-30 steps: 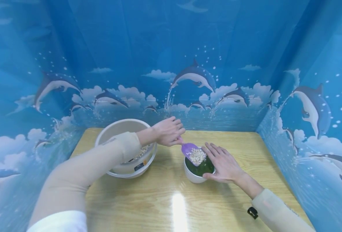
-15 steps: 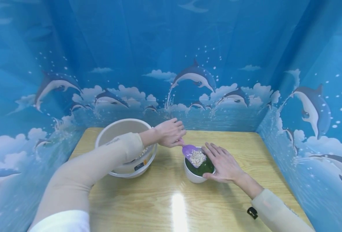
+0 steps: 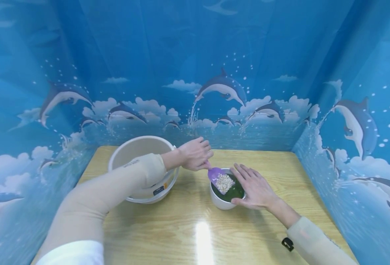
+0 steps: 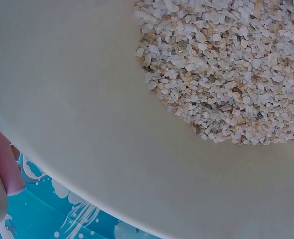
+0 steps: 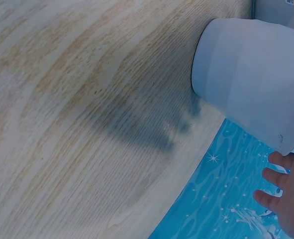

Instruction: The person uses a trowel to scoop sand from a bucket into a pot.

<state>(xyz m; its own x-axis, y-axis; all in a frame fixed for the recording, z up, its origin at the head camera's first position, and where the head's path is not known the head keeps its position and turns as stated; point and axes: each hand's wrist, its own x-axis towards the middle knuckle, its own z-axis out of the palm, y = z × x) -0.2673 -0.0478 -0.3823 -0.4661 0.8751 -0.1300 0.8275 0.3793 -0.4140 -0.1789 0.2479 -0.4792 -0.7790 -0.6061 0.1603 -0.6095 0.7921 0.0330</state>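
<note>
My left hand grips the pink handle of a small shovel with a purple blade. Pale gravel is heaped on the blade, which lies over the mouth of a white pot. The pot is dark green inside. My right hand rests at the pot's right rim with its fingers extended and the thumb spread toward the near side. From the right wrist, the pot's smooth outer wall shows, with several fingertips beside its rim.
Left of the pot stands a big white bucket, partly under my left forearm. White and tan gravel lies in it. A small black object is on the wooden table near my right sleeve. Blue dolphin-print curtains surround the table.
My left hand has shifted slightly right and nearer, and the shovel's blade has tipped a little with the gravel still on it. My right hand and the pot have stayed in place.
</note>
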